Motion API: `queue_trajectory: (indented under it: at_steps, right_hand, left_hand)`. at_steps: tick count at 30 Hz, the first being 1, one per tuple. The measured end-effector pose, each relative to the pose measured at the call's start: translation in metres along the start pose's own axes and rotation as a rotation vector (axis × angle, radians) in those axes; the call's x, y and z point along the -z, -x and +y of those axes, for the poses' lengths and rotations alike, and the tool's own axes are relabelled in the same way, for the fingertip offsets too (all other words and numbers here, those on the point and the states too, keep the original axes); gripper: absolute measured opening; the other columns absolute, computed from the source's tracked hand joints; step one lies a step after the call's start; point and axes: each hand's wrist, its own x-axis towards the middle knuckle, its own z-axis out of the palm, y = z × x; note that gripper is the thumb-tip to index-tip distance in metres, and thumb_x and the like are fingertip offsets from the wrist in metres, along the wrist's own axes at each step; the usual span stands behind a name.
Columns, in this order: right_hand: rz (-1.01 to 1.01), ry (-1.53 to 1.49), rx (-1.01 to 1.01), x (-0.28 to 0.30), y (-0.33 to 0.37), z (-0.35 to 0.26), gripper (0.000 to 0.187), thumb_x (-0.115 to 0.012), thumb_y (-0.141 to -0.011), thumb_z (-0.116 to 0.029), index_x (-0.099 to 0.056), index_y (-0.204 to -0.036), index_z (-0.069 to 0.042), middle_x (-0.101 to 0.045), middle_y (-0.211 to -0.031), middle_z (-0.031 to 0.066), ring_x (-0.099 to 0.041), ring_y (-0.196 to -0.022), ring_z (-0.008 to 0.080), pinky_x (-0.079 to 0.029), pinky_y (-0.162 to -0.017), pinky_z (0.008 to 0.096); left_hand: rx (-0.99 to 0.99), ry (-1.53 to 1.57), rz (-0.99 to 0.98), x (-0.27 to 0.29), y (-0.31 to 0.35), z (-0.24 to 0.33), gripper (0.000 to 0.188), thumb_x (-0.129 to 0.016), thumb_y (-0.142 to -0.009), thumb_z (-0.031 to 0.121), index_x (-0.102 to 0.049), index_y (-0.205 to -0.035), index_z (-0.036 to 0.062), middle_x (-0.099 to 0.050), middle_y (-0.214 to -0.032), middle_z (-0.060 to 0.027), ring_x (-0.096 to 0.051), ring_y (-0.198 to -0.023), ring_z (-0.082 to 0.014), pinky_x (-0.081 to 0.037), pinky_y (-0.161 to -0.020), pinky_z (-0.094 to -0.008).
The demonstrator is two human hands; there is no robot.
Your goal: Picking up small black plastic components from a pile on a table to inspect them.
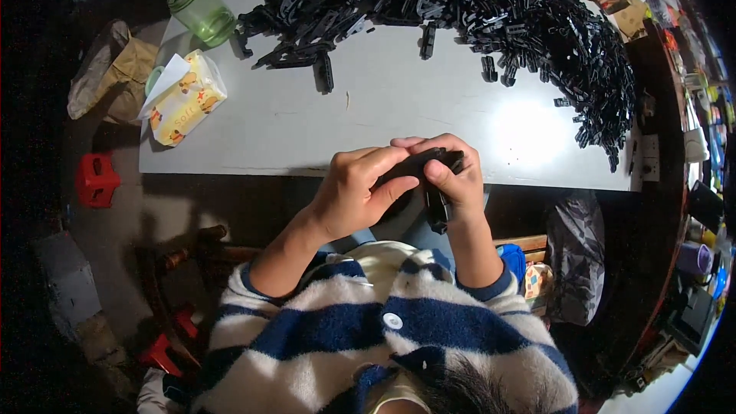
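In front of my body, at the near edge of the white table (268,124), both hands meet around black plastic parts. My left hand (359,186) is closed on one end of a long black plastic part (410,166), its thumb lying along the near side. My right hand (462,178) grips the other end, thumb pressed on top. A narrow black piece (437,211) hangs down beside the right palm; whether it is joined to the long part I cannot tell. Fingers hide much of both. A large heap of similar black plastic parts (491,8) covers the table's far side and right.
At the table's left stand a green translucent jar (203,11) and a yellow-and-white tissue pack (188,103). A few loose black parts (428,41) lie before the heap. A red stool (96,180) is on the floor at left. Crowded shelves (694,146) line the right side.
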Motion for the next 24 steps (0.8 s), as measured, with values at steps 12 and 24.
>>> queue_trajectory:
  at_steps: [12,24]
  right_hand:
    - [-0.127,0.783,0.363,0.006,0.016,-0.018,0.029,-0.074,-0.070,-0.018,-0.064,-0.089,0.001,-0.065,-0.081,0.0125,-0.063,-0.070,0.0207,-0.049,-0.064,0.0276]
    - [-0.348,1.002,0.462,0.003,0.035,-0.027,0.030,-0.077,-0.066,-0.017,-0.060,-0.083,0.002,-0.060,-0.077,0.0125,-0.061,-0.066,0.0257,-0.049,-0.056,0.0313]
  left_hand:
    - [-0.030,-0.036,-0.168,0.006,0.011,0.009,0.028,-0.067,-0.076,0.009,-0.055,-0.099,-0.0010,-0.062,-0.085,-0.0151,-0.062,-0.078,-0.0311,-0.048,-0.065,-0.0345]
    - [0.003,-0.006,-0.339,0.011,0.026,0.017,0.035,-0.071,-0.070,0.009,-0.055,-0.099,-0.0016,-0.061,-0.088,-0.0164,-0.062,-0.078,-0.0310,-0.049,-0.065,-0.0345]
